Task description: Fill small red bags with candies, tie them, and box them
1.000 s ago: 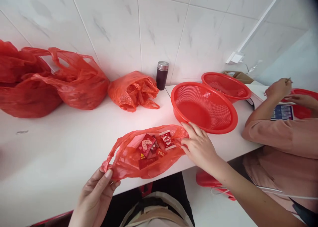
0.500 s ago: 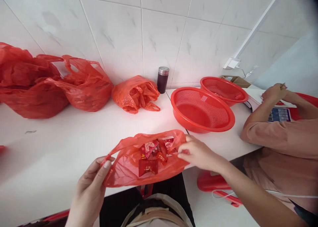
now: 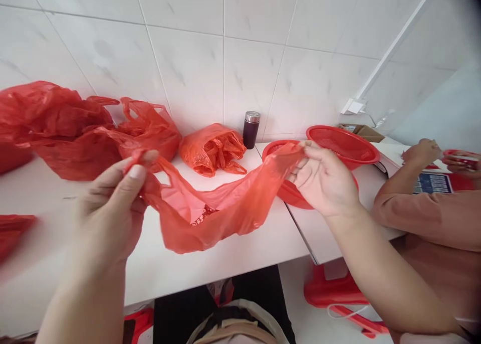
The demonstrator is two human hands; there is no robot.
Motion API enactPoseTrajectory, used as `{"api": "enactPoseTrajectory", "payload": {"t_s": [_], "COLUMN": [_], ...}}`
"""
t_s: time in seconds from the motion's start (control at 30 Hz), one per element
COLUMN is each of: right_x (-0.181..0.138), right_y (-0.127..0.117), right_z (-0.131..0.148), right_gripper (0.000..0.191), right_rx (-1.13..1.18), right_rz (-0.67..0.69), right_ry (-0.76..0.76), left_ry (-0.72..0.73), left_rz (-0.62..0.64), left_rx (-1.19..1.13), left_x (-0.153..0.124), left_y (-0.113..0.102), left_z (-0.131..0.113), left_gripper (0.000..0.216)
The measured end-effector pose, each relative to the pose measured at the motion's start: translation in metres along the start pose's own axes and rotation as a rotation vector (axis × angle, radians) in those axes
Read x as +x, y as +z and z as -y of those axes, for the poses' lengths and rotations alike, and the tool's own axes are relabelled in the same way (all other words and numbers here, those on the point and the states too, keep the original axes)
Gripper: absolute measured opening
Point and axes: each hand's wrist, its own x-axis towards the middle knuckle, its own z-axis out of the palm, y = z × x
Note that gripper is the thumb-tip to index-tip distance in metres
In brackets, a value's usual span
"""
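A thin red plastic bag [image 3: 221, 208] hangs stretched between my two hands above the white counter [image 3: 225, 253]. My left hand [image 3: 112, 203] pinches one handle at the left. The other handle is pinched by my right hand [image 3: 323, 178], in front of a red mesh basket [image 3: 280, 151]. Small red packets show faintly through the bag's sagging bottom.
Full red bags [image 3: 67, 128] lie against the tiled wall at left, a smaller one [image 3: 212, 148] in the middle. A dark flask [image 3: 250, 129] stands by the wall. A second red basket [image 3: 341, 143] sits behind. A person in a pink sleeve [image 3: 424, 208] works at right.
Both hands have lifted the bag off the counter and pulled its handles apart, so the bag now hangs in the air. The view has tilted upward.
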Motion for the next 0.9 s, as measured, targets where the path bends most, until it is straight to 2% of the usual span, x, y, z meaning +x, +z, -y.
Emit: {"api": "enactPoseTrajectory", "payload": {"t_s": [0.17, 0.33, 0.47, 0.57, 0.67, 0.7, 0.77, 0.83, 0.87, 0.9], "right_x": [0.007, 0.015, 0.021, 0.025, 0.032, 0.034, 0.039, 0.042, 0.043, 0.044], "right_y": [0.012, 0.017, 0.018, 0.025, 0.044, 0.053, 0.073, 0.090, 0.095, 0.098], "right_z": [0.002, 0.004, 0.005, 0.007, 0.008, 0.007, 0.005, 0.001, -0.001, -0.004], "right_gripper": [0.011, 0.020, 0.020, 0.014, 0.011, 0.011, 0.011, 0.009, 0.008, 0.007], "right_rx": [-0.039, -0.190, -0.211, -0.207, -0.212, -0.216, -0.241, -0.295, -0.337, -0.388], "right_rz": [0.041, 0.065, 0.084, 0.136, 0.337, 0.424, 0.590, 0.711, 0.734, 0.721], "right_ry": [-0.026, -0.070, -0.100, -0.119, -0.078, -0.074, -0.087, -0.135, -0.180, -0.239], "left_ry": [0.223, 0.279, 0.236, 0.096, -0.192, -0.285, -0.384, -0.396, -0.399, -0.413], "left_rz": [-0.025, -0.018, 0.093, 0.285, 0.666, 0.801, 1.014, 1.105, 1.097, 1.060], "left_rx": [0.079, 0.080, 0.071, 0.123, 0.295, 0.368, 0.493, 0.547, 0.543, 0.517], "left_x": [0.009, 0.015, 0.014, 0.022, 0.032, 0.034, 0.035, 0.031, 0.030, 0.029], "left_y": [0.003, 0.007, 0.008, 0.009, 0.019, 0.026, 0.041, 0.056, 0.060, 0.063], "left_z": [-0.008, -0.015, -0.019, -0.020, -0.017, -0.016, -0.013, -0.009, -0.008, -0.006], "left_gripper": [0.017, 0.019, 0.025, 0.044, 0.064, 0.064, 0.052, 0.027, 0.022, 0.027]}}
